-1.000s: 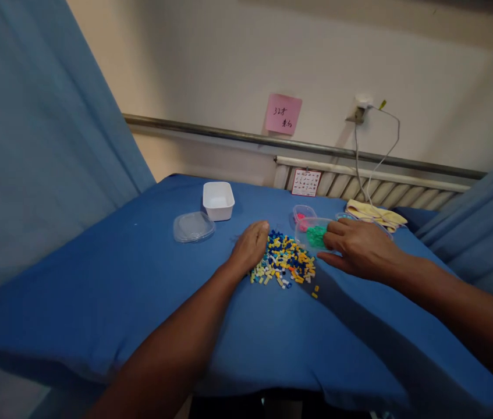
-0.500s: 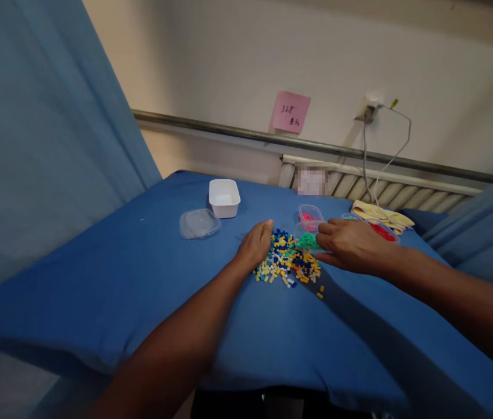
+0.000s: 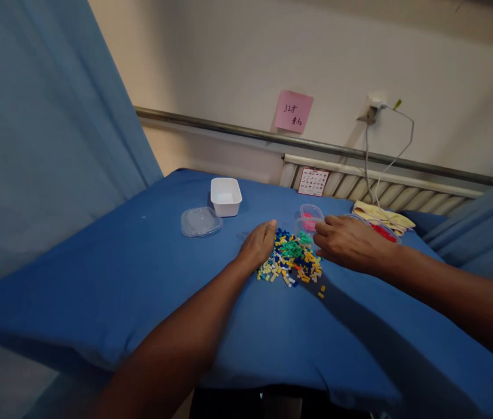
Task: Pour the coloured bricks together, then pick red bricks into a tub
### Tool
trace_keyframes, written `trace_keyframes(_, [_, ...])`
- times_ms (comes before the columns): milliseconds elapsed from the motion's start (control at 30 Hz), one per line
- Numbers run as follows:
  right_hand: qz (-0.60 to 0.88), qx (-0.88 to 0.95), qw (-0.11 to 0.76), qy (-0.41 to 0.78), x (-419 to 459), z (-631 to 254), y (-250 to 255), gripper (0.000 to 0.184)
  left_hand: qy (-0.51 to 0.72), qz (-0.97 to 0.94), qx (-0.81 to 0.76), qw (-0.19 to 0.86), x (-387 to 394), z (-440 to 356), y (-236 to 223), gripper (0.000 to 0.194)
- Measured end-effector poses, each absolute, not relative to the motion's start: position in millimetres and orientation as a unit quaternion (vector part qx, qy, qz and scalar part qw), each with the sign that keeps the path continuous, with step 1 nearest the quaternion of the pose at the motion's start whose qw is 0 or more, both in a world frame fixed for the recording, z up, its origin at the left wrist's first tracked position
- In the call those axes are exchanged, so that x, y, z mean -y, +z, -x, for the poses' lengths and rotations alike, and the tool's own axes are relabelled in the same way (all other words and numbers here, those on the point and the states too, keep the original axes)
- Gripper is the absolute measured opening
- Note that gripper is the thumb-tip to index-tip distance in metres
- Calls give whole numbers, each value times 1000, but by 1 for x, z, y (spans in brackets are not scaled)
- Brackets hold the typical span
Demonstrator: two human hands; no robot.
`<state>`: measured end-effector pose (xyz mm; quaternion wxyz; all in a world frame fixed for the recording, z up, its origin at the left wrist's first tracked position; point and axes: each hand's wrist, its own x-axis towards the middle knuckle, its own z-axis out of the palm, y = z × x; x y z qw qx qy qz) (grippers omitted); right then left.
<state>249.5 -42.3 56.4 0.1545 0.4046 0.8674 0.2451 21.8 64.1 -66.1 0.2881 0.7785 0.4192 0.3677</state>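
My right hand (image 3: 351, 241) grips a small clear plastic container (image 3: 304, 226) that is tipped toward the pile, with a few green pieces still inside. Fresh green pieces (image 3: 291, 249) lie on top of a mixed heap of small toy building bricks (image 3: 276, 270) in yellow, white and blue. At the heap's left edge rests my left hand (image 3: 257, 245), on its side with fingers stretched out, holding nothing. Its lower fingers are partly hidden. Just behind the tipped container stands another clear container (image 3: 311, 213) with pink pieces.
A white tub (image 3: 225, 198) and a clear lid (image 3: 201, 222) sit left of the heap on the blue cover (image 3: 159, 273). Red pieces (image 3: 383, 233) in a clear container and a yellow cloth (image 3: 381, 215) lie at right. Behind are a radiator (image 3: 351, 174) and a cable (image 3: 403, 145).
Green pieces have poured out of the tilted container onto the heap, leaving only a few in it. My right hand has shifted slightly left; my left hand stays beside the heap.
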Motion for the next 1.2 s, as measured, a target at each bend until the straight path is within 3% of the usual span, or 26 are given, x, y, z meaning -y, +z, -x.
trace_keyframes(333, [-393, -863, 204, 243, 42, -245, 66, 14, 322, -852, -363, 197, -57, -24, -66, 52])
trace_keyframes(467, [-453, -859, 66, 228, 30, -235, 78, 27, 281, -887, -322, 173, -47, -27, -63, 44])
trace_keyframes(600, [-495, -860, -118, 48, 14, -184, 73, 25, 225, -930, -250, 150, -38, -31, -68, 48])
trace_keyframes(667, [-500, -849, -162, -49, 7, -152, 64, 20, 209, -934, -253, 138, -33, -31, -72, 59])
trace_keyframes(800, [-516, -825, -174, -152, -13, -120, 39, 17, 183, -928, -302, 120, -26, -28, -76, 67])
trace_keyframes(967, [-617, -745, -215, -137, -53, -158, 6, 19, 163, -949, -247, 107, -30, -24, -70, 51])
trace_keyframes(1200, [-685, -666, -263, -132, -101, -192, -32, 28, 149, -953, -239, 108, -31, -24, -67, 59])
